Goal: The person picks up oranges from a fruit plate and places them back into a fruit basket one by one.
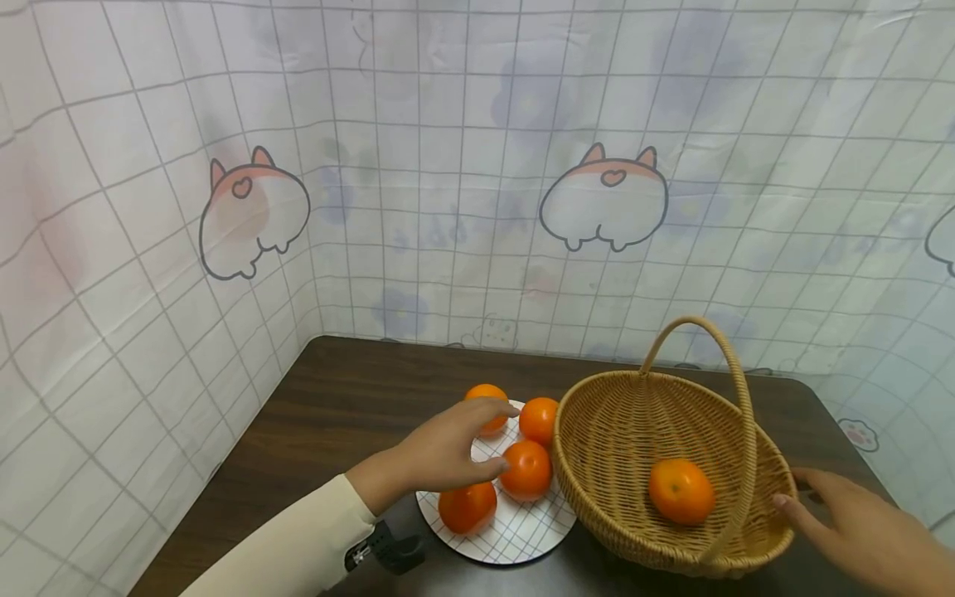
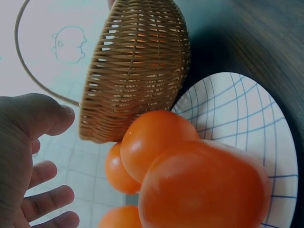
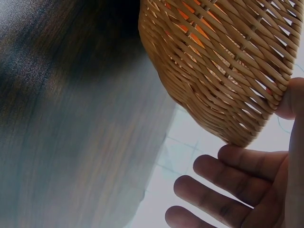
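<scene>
My left hand (image 1: 451, 448), palm down with fingers spread, is over a round white plate (image 1: 515, 547) with a blue grid pattern. Several smooth, shiny orange fruits that look like persimmons sit on it, including one persimmon (image 1: 526, 471) by my thumb and another (image 1: 467, 507) below the hand. Nothing is between the left fingers (image 2: 50, 202). At the right, my right hand (image 1: 858, 522) pinches the rim of a wicker basket (image 1: 612, 439), thumb over the edge and index finger against the outer side. Inside the basket lies one persimmon (image 1: 681, 492).
The basket's tall arched handle (image 1: 739, 398) rises above its bowl, and its left side stands against the plate. Everything is on a dark wood table (image 1: 358, 373), with a gridded curtain (image 1: 448, 166) printed with cartoon animals behind and at the sides.
</scene>
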Available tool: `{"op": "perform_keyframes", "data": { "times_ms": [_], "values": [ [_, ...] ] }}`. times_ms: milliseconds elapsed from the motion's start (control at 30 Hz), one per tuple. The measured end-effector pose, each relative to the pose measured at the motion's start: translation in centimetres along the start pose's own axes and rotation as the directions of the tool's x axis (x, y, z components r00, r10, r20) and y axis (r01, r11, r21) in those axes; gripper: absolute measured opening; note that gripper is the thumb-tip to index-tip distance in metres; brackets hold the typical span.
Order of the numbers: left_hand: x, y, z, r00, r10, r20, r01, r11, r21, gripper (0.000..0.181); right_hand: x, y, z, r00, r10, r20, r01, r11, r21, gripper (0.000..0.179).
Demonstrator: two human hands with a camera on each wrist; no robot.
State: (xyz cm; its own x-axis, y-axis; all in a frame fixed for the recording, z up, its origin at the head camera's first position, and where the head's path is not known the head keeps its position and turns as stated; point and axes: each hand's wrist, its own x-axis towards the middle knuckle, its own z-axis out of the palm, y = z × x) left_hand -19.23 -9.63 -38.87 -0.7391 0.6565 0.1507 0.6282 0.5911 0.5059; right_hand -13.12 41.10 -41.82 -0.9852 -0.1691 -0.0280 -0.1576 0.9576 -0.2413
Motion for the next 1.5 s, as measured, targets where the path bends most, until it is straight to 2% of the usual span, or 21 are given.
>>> {"op": "perform_keyframes", "data": {
  "times_ms": [200,633,800,933,1200,1500],
  "values": [
    [-0.8,-0.5,-0.1,1.0,-0.022,-0.005,0.022,1.0,0.007,0.061,0.1,0.0,0.0,0.999,0.034,0.02,-0.034,0.999,-0.02,0.072],
    [-2.8,-1.8,0.4,1.0,0.026,-0.018,-0.026,0.999,-0.037,0.057,0.1,-0.4,0.0,0.996,0.062,0.057,-0.061,0.998,-0.027,0.076],
    [-3.5,-2.3,0.6,0.999,0.02,-0.027,-0.022,0.998,-0.053,0.058,-0.2,-0.4,0.1,0.998,0.054,0.03,-0.053,0.998,-0.02,0.073],
    [-4.2,-2.7,0.7,1.0,-0.017,-0.017,0.016,0.999,-0.047,0.059,-0.2,-0.4,0.0,0.999,0.05,0.004,-0.05,0.998,-0.022,0.073],
    [-5.6,-3.2,1.1,0.996,-0.091,-0.006,0.09,0.996,-0.024,0.057,-0.2,-0.4,0.0,0.999,0.052,0.0,-0.052,0.998,-0.029,0.075],
    [-6.7,-3.8,1.7,0.989,-0.147,0.021,0.148,0.983,-0.108,0.06,0.0,-0.4,0.0,0.998,0.059,0.015,-0.059,0.998,-0.029,0.077]
  ]
}}
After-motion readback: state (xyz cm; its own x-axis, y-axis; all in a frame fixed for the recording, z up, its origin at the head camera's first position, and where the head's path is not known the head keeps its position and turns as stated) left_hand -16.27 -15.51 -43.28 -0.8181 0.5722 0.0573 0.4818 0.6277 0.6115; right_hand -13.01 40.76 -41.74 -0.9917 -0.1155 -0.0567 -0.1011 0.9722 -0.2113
